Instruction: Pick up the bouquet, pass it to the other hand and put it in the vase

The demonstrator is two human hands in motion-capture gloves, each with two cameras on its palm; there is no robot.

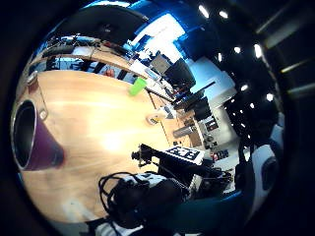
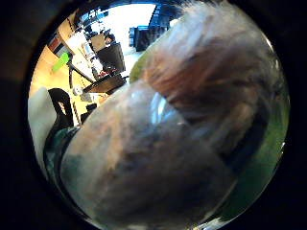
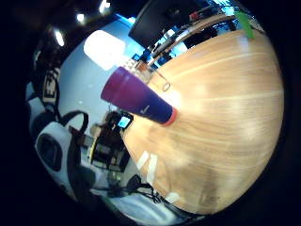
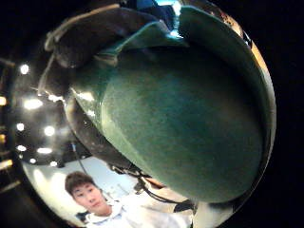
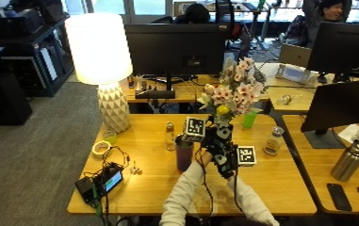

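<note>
Black-gloved hands meet above the table (image 5: 273, 181), both at the stem end of a bouquet of pink and white flowers with green leaves (image 5: 232, 92). The left hand (image 5: 211, 141) and the right hand (image 5: 228, 157) sit one against the other on the stems; whether each hand's fingers curl round them cannot be told. The bouquet stands upright, its blooms raised well above the hands. A tall purple tumbler-shaped vase (image 5: 184, 153) stands on the light wooden table just beside the left hand, its mouth open (image 1: 24, 135). A green cup (image 5: 249, 119) stands further back.
</note>
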